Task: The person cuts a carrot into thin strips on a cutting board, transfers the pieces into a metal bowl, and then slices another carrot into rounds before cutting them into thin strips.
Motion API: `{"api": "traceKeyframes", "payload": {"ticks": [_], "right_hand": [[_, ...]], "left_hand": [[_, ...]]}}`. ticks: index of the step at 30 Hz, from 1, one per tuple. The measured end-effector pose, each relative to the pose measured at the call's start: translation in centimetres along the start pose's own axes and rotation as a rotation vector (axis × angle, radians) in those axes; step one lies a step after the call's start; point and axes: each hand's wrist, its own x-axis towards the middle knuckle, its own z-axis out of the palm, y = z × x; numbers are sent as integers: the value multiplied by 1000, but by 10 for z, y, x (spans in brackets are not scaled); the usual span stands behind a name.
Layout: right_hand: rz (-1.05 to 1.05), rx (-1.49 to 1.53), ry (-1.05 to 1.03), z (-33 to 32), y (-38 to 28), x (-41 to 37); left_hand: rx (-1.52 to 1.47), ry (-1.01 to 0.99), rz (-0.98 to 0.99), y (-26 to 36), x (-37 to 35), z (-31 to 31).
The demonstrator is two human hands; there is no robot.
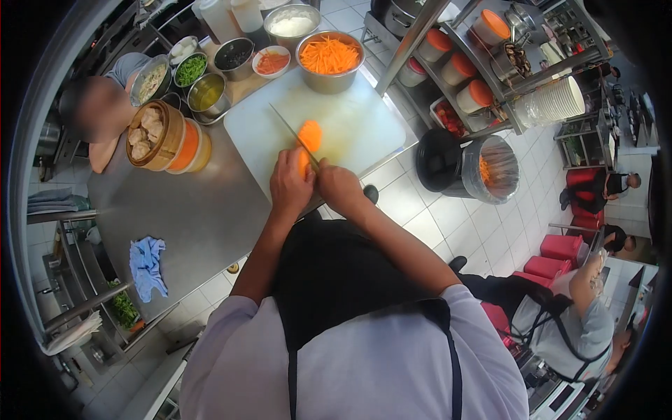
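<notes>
A white cutting board [364, 133] lies on the steel counter with orange carrot slices [310, 135] near its middle. My left hand [290, 180] presses on the carrot piece [303, 162] at the near side of the slices, its fingers curled around it. My right hand [337, 186] is closed around the handle of a knife [292, 132], whose blade points away and to the left across the carrot. Most of the handle is hidden in the fist. At the far edge of the board stands a steel bowl of shredded carrot [330, 59].
Bowls of greens [190, 70] and yellow liquid [208, 95] stand beyond the board. A bamboo steamer [168, 136] and a blue cloth [147, 267] are at left. A person [98, 112] leans at the counter; another [567, 315] stands at right. A lined bin [491, 170] stands right.
</notes>
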Motion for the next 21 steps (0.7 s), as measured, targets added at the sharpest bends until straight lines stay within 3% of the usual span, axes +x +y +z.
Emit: {"api": "traceKeyframes", "payload": {"ticks": [5,11,14,17,21], "right_hand": [[17,62,8,-3,6,-2],[-20,75,57,3,6,-4],[1,70,58,3,5,-6],[15,95,65,-2,5,-9],[39,123,53,-23,-1,-23]], "left_hand": [[20,-34,-26,8,2,-7],[197,-276,-53,17,18,-21],[180,-255,-61,15,21,-17],[54,-69,-70,4,11,-5],[103,-110,-67,1,9,-6]]}}
